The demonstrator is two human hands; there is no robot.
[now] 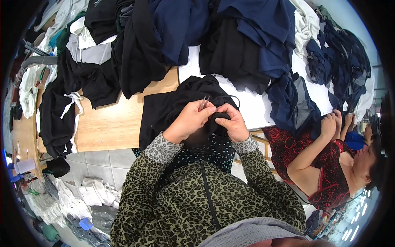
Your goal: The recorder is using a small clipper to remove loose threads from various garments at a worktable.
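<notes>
Stretching out beyond both hands, the desk shows pale wood left of the left hand, the best room for swinging the work; dark garment piles hem the far side, a co-worker the right. The black garment lies under both hands, hiding the near edge, so its weight could drag. A cord loops beyond the right hand. The right hand is clamped on a fold; the left hand closes round what look like small metal snips. I'd keep that fold taut, the points angled off the cloth and the cord well away.
</notes>
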